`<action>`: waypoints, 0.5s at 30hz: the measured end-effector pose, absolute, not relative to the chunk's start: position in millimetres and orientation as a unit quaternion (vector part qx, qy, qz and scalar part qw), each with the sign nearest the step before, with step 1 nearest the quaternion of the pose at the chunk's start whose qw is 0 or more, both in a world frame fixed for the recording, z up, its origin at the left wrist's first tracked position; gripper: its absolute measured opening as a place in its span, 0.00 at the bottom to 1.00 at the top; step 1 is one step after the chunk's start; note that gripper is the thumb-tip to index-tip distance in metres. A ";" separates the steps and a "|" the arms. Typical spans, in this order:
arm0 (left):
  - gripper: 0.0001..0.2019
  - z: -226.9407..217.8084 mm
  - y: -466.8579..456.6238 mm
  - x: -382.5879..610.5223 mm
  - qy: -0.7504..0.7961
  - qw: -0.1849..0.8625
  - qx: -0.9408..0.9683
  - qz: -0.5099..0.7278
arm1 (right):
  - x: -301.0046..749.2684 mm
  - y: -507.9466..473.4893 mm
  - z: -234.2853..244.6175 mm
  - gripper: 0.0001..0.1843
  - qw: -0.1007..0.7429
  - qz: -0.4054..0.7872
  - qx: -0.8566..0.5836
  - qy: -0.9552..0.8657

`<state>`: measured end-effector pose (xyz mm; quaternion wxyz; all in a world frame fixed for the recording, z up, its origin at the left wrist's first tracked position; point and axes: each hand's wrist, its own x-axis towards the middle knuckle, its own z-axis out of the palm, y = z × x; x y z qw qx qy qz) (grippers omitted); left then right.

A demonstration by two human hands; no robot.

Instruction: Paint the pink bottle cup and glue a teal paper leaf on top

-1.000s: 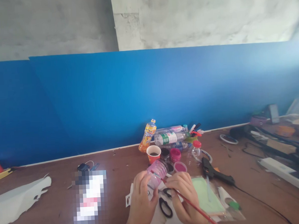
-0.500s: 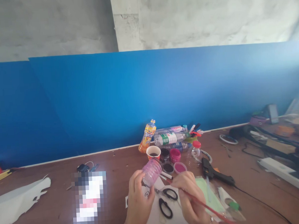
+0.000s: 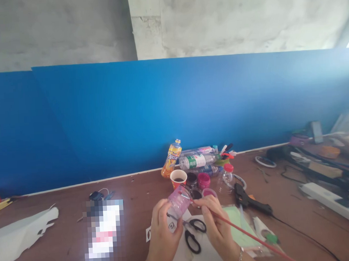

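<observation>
My left hand (image 3: pixel 162 232) is wrapped round a small clear plastic bottle piece painted pink (image 3: pixel 179 201), held just above the table. My right hand (image 3: pixel 216 220) pinches a long red-handled paintbrush (image 3: pixel 244 234), and the brush tip touches the top of the pink bottle piece. Black-handled scissors (image 3: pixel 193 232) lie on white paper (image 3: pixel 181 256) under my hands. Just beyond stand an orange paper cup (image 3: pixel 178 178), a pink paint jar (image 3: pixel 203 180) and an open pink lid (image 3: pixel 209 192).
Several plastic bottles (image 3: pixel 197 161) and an orange drink bottle (image 3: pixel 171 158) lie against the blue backboard. A black glue gun (image 3: pixel 250 201) and a green sheet (image 3: pixel 241 230) lie on the right. Cables and a power strip (image 3: pixel 327 200) fill the far right. A blurred phone-like thing (image 3: pixel 105 229) is on the left.
My right hand has brought the brush tip back onto the pink bottle piece after pulling away half a second ago. My left hand has turned the bottle slightly.
</observation>
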<state>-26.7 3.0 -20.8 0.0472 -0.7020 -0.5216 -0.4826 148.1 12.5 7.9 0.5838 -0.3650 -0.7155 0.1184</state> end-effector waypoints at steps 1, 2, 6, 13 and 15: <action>0.21 -20.4 3.0 -26.5 -0.523 0.044 -0.701 -0.483 | 149.1 12.3 8.9 0.13 0.583 0.112 -0.363 -0.718; 0.21 -19.9 3.2 -26.4 -0.525 0.042 -0.699 -0.484 | 150.3 12.2 9.7 0.13 0.585 0.105 -0.359 -0.720; 0.21 -18.2 5.1 -27.2 -0.530 0.048 -0.683 -0.501 | 155.7 13.3 10.7 0.13 0.602 0.090 -0.342 -0.716; 0.20 -18.7 7.9 -27.5 -0.528 0.048 -0.671 -0.518 | 159.1 15.5 7.2 0.14 0.625 0.090 -0.350 -0.692; 0.21 -19.7 6.8 -26.9 -0.528 0.040 -0.679 -0.509 | 157.6 14.8 8.1 0.13 0.612 0.081 -0.354 -0.703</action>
